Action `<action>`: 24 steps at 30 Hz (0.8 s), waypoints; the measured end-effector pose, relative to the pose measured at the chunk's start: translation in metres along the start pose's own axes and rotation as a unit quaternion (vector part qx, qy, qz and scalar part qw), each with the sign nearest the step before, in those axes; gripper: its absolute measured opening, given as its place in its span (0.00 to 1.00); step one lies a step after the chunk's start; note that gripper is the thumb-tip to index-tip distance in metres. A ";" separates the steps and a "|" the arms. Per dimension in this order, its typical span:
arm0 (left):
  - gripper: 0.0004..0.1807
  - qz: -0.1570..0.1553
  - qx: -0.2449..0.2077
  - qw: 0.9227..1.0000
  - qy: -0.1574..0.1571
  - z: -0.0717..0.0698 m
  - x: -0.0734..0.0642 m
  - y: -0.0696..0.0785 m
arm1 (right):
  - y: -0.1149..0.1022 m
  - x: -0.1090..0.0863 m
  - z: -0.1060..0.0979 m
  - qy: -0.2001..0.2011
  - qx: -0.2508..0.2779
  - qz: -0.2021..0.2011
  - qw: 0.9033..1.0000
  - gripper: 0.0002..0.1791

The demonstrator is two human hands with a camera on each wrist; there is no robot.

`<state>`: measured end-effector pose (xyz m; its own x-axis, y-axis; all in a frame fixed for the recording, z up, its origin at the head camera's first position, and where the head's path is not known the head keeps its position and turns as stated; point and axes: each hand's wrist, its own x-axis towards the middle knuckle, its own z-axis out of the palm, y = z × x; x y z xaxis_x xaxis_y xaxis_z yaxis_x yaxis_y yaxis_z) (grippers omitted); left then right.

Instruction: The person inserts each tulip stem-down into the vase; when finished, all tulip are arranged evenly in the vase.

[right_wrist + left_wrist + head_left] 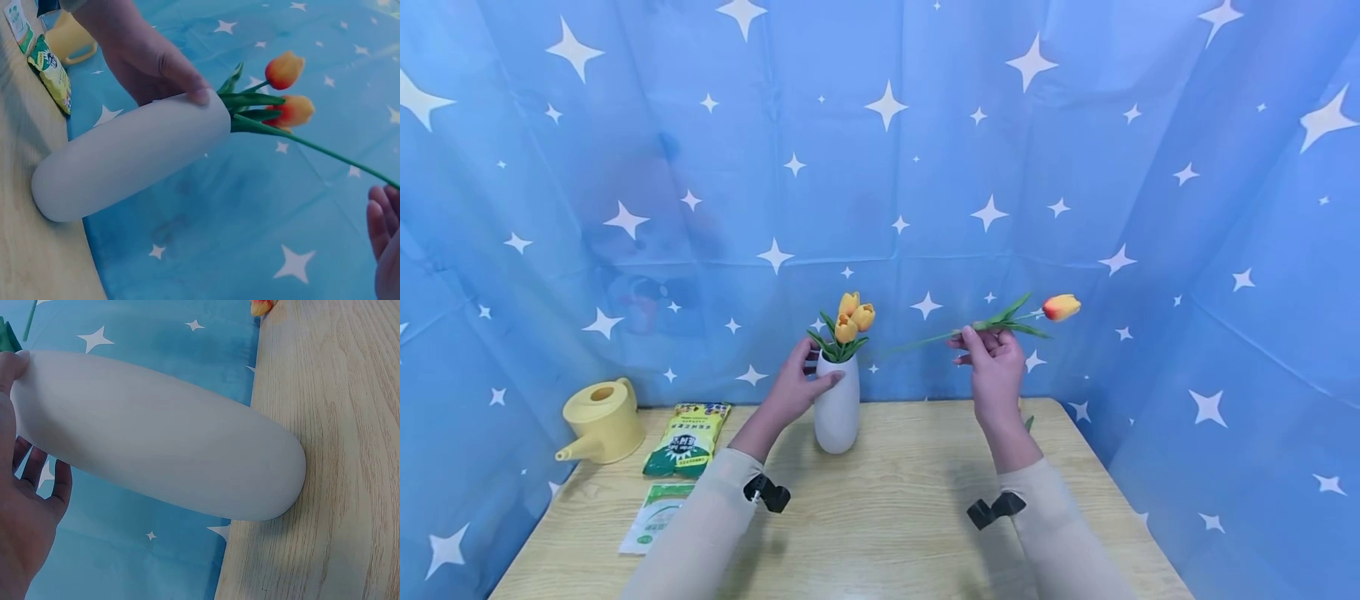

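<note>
A white vase (pixel 837 408) stands upright on the table with several yellow-orange tulips (pixel 850 317) and green leaves in its mouth. My left hand (pixel 790 387) grips it near the rim, thumb on the front. In the right wrist view, the same left hand (pixel 147 65) holds the vase (pixel 131 153) by its upper part. To the right, my right hand (pixel 997 371) pinches the stem of a single red-and-yellow tulip (pixel 1062 307), held nearly level above the table. Its bloom points right, and the thin stem points left to the vase. Whether the stem's tip touches the vase, I cannot tell.
On the table's left are a yellow watering can (pixel 606 425), a yellow-green packet (pixel 688 440) and a white-green packet (pixel 651 521). A green leaf (pixel 1029 423) shows behind my right forearm; a red-orange bloom (pixel 261 307) lies by the table edge. A blue starred curtain hangs behind.
</note>
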<state>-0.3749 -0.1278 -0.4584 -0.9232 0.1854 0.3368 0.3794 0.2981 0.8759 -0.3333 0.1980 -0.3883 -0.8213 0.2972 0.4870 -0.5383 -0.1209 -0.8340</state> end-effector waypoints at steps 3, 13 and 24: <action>0.30 -0.001 0.001 1.000 0.001 0.000 0.000 -0.001 | -0.003 0.003 0.006 -0.007 0.005 -0.010 1.000 0.11; 0.28 -0.004 -0.004 1.000 0.003 0.001 0.000 0.000 | -0.007 0.011 0.018 -0.035 -0.034 -0.035 0.998 0.12; 0.30 -0.012 -0.007 1.000 0.001 0.001 0.001 -0.001 | -0.013 0.013 0.038 -0.081 -0.066 -0.087 0.991 0.10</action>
<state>-0.3758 -0.1270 -0.4592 -0.9323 0.1765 0.3156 0.3555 0.2887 0.8890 -0.3438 0.1676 -0.3613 -0.7434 0.1448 0.6530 -0.6540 0.0473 -0.7550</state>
